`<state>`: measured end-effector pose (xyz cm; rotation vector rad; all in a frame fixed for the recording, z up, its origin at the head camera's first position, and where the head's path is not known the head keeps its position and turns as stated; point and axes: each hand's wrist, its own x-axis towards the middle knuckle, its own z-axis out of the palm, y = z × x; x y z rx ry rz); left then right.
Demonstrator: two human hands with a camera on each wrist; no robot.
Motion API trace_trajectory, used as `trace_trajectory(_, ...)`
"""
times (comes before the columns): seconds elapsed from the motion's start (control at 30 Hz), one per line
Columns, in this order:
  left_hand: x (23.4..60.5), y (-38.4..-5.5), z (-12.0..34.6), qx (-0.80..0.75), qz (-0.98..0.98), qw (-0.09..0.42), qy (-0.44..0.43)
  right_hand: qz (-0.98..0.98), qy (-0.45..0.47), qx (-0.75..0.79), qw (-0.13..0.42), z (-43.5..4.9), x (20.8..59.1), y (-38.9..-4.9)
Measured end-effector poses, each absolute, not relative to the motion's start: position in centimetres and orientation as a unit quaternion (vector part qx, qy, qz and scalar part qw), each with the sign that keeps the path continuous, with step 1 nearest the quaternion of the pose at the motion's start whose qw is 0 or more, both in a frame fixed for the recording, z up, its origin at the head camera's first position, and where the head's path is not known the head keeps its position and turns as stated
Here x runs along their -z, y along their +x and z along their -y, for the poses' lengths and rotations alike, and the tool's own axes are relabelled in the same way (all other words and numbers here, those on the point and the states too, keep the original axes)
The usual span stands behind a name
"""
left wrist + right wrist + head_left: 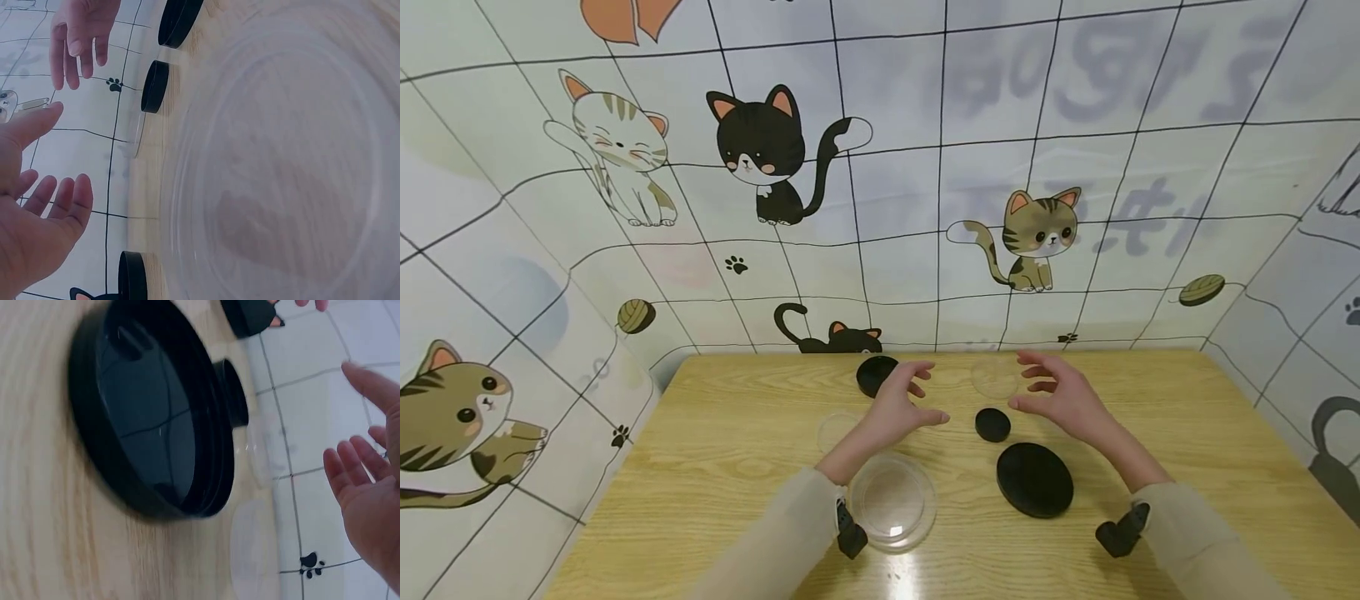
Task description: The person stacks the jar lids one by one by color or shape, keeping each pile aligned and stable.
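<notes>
Both hands hover over the wooden table with fingers spread and relaxed, holding nothing. My left hand (891, 412) is above a large clear round plastic piece (892, 502) and near a medium black round lid (874, 375), which it partly covers in the head view. My right hand (1063, 396) is nearest a small black round lid (992, 425) and a clear disc (994, 378). Below it lies a large black round lid (1035, 480), whose raised rim and shiny hollow inside face up in the right wrist view. Another faint clear disc (837, 433) lies left of my left forearm.
The pale wooden table (722, 467) meets a wall hanging (895, 208) with a grid and cartoon cats at its back edge. Dark wrist cameras (1123, 531) sit on both sleeves. Light glares off the table near the front.
</notes>
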<state>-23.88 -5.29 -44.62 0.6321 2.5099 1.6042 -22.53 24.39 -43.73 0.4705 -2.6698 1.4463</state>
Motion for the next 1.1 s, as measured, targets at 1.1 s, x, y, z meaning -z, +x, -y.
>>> trace_trajectory(1.1, 46.4, -27.5, -1.9, -0.576, -0.789, 0.109, 0.183, 0.872, 0.121, -0.475, -0.003, -27.3, 45.8, -25.3)
